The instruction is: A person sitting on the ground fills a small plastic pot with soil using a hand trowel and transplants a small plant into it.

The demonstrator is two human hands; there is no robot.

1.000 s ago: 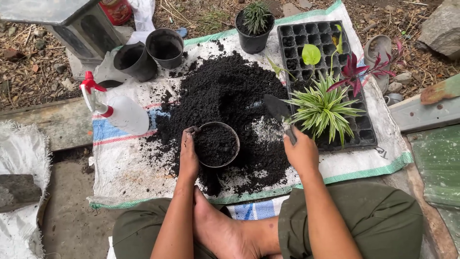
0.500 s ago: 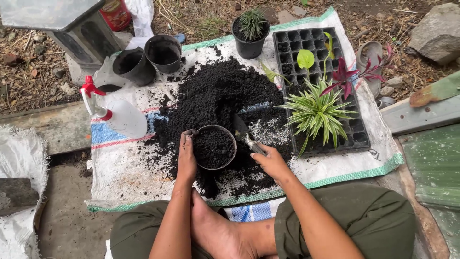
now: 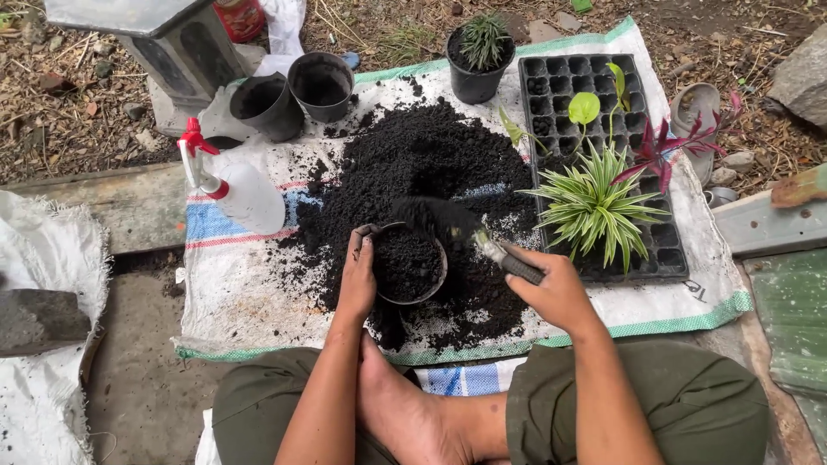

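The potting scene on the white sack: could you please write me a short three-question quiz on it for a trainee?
1. True or false: the left hand holds the small black pot by its rim.
2. What does the right hand hold over that pot?
A. the spray bottle
B. a trowel loaded with soil
C. the striped green plant
3. Fill in: the striped green plant sits on the black seedling ____.

Key
1. True; the pot already has soil in it.
2. B; its blade is above the pot's rim.
3. tray.
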